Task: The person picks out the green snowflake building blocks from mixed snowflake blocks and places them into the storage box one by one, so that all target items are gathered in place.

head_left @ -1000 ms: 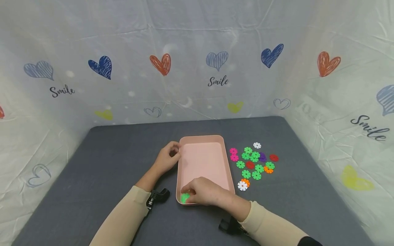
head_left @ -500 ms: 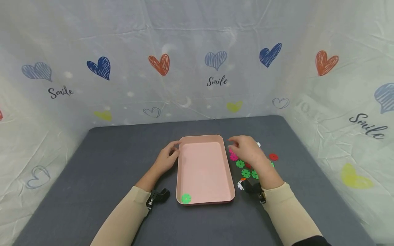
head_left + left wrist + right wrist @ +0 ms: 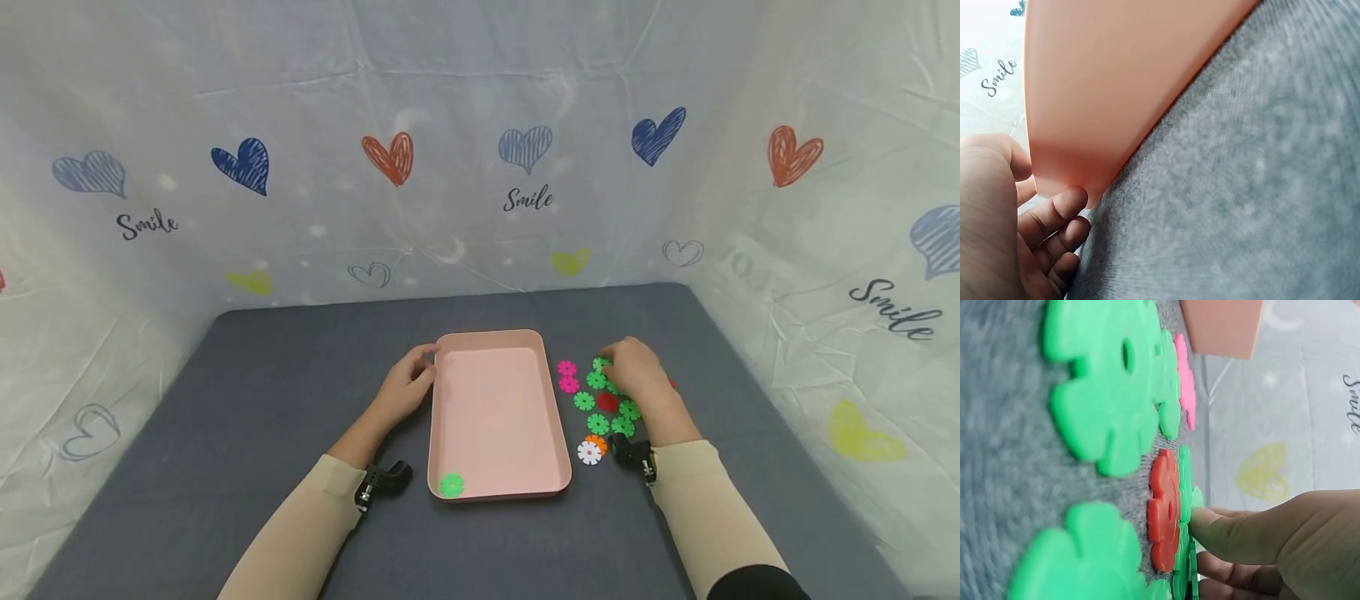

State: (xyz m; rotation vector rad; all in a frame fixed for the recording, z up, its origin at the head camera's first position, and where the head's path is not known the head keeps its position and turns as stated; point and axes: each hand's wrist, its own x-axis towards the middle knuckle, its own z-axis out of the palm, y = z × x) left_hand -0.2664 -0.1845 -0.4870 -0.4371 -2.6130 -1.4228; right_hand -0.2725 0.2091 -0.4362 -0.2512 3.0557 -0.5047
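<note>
A pink tray (image 3: 495, 337) lies mid-table on the grey cloth, with one green snowflake disc (image 3: 452, 485) in its near left corner. My left hand (image 3: 423, 371) grips the tray's far left corner; in the left wrist view the thumb and fingers (image 3: 1054, 209) curl round the tray wall (image 3: 1116, 94). My right hand (image 3: 609, 367) is down on the pile of discs right of the tray. In the right wrist view its thumb (image 3: 1229, 531) presses the edge of a green disc (image 3: 1185, 481) behind a red disc (image 3: 1163, 506), fingers curled below.
Loose discs lie right of the tray: pink (image 3: 567, 377), green (image 3: 584, 401), red (image 3: 607, 402), orange (image 3: 597, 440), white (image 3: 589, 453). White heart-printed sheets wall the table at the back and both sides. Black wrist mounts (image 3: 382, 482) sit on both forearms.
My right hand left the green disc in the tray's near left corner, swung right across to the pile, and now has come down on a green disc there. The left hand stayed put.
</note>
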